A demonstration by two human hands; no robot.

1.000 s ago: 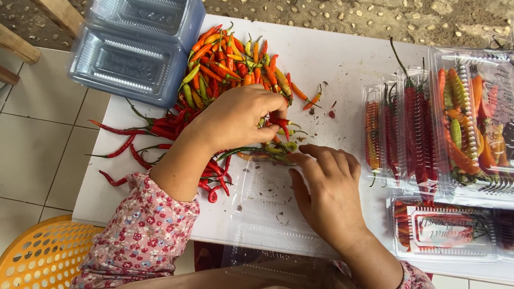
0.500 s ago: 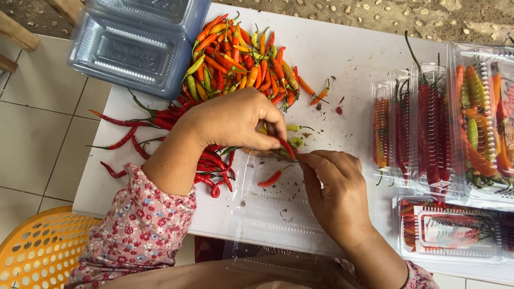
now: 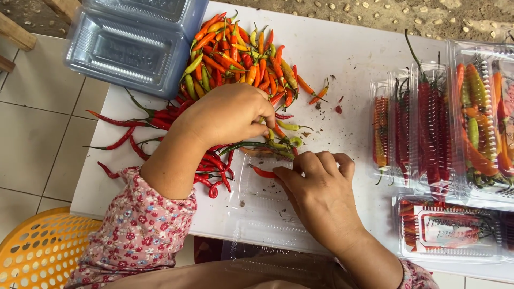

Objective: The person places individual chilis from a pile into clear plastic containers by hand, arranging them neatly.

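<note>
My left hand (image 3: 227,116) rests, fingers curled, at the near edge of a pile of small orange, red and green chilies (image 3: 241,51); whether it pinches one is hidden under the fingers. My right hand (image 3: 321,200) lies over an open clear plastic tray (image 3: 262,200) on the white table (image 3: 348,59), fingertips touching a small red chili (image 3: 264,172) in the tray. Several green and yellow chilies (image 3: 276,143) lie between the two hands.
Long red chilies (image 3: 144,120) spread at the table's left edge. Stacked empty clear trays (image 3: 128,45) stand at the back left. Filled, closed chili packs (image 3: 439,123) line the right side. A yellow plastic basket (image 3: 37,251) sits below at the left.
My left hand has drawn back toward the chili pile. A red chili now lies in the open tray at my right hand's fingertips, and the view has shifted slightly.
</note>
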